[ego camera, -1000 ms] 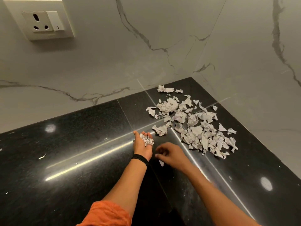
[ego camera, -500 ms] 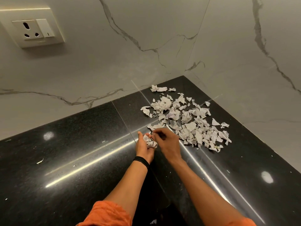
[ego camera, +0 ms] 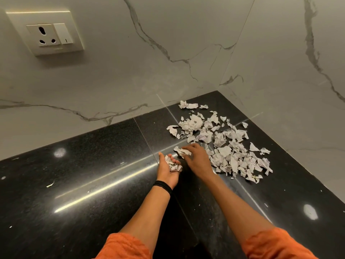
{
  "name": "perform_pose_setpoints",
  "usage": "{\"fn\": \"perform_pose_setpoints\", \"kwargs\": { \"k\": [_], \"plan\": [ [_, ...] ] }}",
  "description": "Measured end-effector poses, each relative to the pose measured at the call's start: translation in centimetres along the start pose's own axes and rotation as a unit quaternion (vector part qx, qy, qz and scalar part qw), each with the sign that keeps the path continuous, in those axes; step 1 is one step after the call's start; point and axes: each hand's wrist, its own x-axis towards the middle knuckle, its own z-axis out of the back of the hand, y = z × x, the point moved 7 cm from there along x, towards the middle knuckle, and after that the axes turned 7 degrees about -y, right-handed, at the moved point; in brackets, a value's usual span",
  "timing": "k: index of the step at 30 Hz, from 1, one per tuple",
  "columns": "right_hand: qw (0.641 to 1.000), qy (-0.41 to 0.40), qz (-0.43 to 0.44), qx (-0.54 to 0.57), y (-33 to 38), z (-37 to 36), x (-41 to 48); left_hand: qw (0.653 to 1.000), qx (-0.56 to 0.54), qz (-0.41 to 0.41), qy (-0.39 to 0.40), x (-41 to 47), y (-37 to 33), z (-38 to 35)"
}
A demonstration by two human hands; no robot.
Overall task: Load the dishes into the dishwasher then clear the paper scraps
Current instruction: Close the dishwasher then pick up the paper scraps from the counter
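A pile of torn white paper scraps lies on the black granite counter in the corner by the marble walls. My left hand is palm up just left of the pile, its fingers cupped round a small bunch of scraps. My right hand reaches over the pile's near-left edge, and its fingers pinch a crumpled scrap on the counter. No dishes or dishwasher are in view.
A wall socket with a switch sits high on the left marble wall. A tiny stray scrap lies on the counter at the left. The marble walls close the counter off behind and to the right.
My right hand dropped a scrap into my left palm, then moved right and forward to the pile's edge and took hold of another scrap. My left hand stayed in place.
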Motion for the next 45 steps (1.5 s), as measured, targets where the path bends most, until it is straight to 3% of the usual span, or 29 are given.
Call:
{"fn": "perform_pose_setpoints", "kwargs": {
  "k": [4,10,14,17,21,27,30,32,34,36,39,45],
  "plan": [
    [0.987,0.09,0.066,-0.112,-1.1,-2.4,0.2,1.0,0.006,-0.023,-0.004,0.6,-0.9,0.3],
    [0.984,0.055,0.115,-0.125,-1.3,-2.4,-3.0,0.998,0.039,-0.057,-0.013,1.4,-1.2,1.1],
    [0.999,-0.034,0.006,-0.01,-2.1,0.5,-4.0,0.995,0.07,-0.065,-0.002,1.1,-0.7,0.7],
    [0.991,-0.096,-0.032,0.089,-1.6,2.4,-4.0,0.993,0.083,-0.081,-0.003,1.1,-0.5,0.4],
    [0.979,-0.096,-0.051,0.172,0.7,2.3,-3.6,0.992,0.104,-0.07,0.018,0.4,0.5,-0.9],
    [0.996,0.023,0.074,-0.033,4.2,-2.3,-4.9,0.983,0.163,-0.085,-0.021,1.1,0.9,1.0],
    [0.987,0.12,0.106,-0.004,5.0,-2.9,-5.3,0.983,0.147,-0.1,-0.056,1.6,-0.1,2.4],
    [0.991,0.091,0.069,0.073,5.0,-1.7,-4.9,0.985,0.127,-0.095,-0.068,1.4,-0.7,2.0],
    [0.991,0.006,0.008,0.133,3.9,-0.1,-3.9,0.99,0.087,-0.093,-0.06,1.0,-1.3,1.0],
    [0.989,-0.044,-0.045,0.132,1.6,0.4,-2.7,0.993,0.071,-0.087,-0.041,1.0,-1.6,0.3],
    [0.993,-0.025,-0.089,0.076,-1.1,-0.1,-1.2,0.993,0.074,-0.079,-0.039,0.9,-1.7,0.2],
    [0.993,0.057,0.052,-0.09,-0.2,-3.5,-1.1,0.988,0.098,-0.1,-0.058,1.1,-1.7,0.9]
  ]
}}
